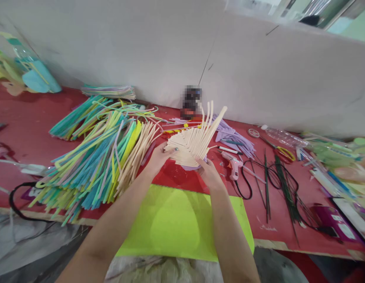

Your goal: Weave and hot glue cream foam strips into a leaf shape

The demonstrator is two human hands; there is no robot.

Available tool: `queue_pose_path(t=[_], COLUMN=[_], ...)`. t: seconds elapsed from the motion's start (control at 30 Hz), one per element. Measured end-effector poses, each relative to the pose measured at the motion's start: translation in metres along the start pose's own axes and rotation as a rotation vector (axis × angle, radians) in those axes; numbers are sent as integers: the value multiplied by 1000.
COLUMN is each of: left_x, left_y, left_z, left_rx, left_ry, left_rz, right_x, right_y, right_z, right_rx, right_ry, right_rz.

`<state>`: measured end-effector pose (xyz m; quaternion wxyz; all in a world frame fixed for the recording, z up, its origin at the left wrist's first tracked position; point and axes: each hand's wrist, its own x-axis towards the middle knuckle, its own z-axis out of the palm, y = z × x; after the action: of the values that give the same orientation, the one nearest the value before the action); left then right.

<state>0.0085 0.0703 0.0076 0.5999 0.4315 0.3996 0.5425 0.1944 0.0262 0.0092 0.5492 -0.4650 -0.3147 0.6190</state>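
Between my two hands is a fan-shaped piece of cream pipe cleaners (185, 145), laid side by side in slanting rows with long loose ends rising to the upper right. My left hand (161, 156) grips its left edge, thumb on top. At the lower right edge, my right hand (206, 169) pinches the piece. A strip of lilac pipe cleaners (190, 168) shows under its lower rim. Beneath lie a red surface and a lime-green sheet (173, 224). Just right of my right hand rests a pink glue gun (235, 167) with a black cord.
Heaped pipe cleaners (96, 157) in many colours cover the left of the red table (20, 118). Lilac pipe cleaners (238, 139), scissors (284, 153), a clear bottle (284, 135), dark green wires (284, 188) and a purple box (332, 222) lie to the right. A grey wall (126, 47) stands behind.
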Motion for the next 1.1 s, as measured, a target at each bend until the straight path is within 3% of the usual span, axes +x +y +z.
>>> queue_pose_path(t=[0.37, 0.63, 0.9, 1.0, 1.1], left_x=[4, 4, 7, 2, -4], left_y=[-5, -16, -21, -15, -9], left_z=[-1, 1, -2, -2, -3], left_rx=[-187, 123, 250, 363, 705], left_ry=[7, -121, -105, -83, -51], left_rz=[-104, 10, 110, 228, 527], right_x=[6, 9, 10, 11, 13], right_y=[4, 5, 9, 10, 11], right_z=[-2, -3, -3, -5, -8], right_rx=[49, 133, 134, 110, 90], right_ry=[118, 175, 163, 180, 193], right_rz=[-102, -159, -150, -155, -153])
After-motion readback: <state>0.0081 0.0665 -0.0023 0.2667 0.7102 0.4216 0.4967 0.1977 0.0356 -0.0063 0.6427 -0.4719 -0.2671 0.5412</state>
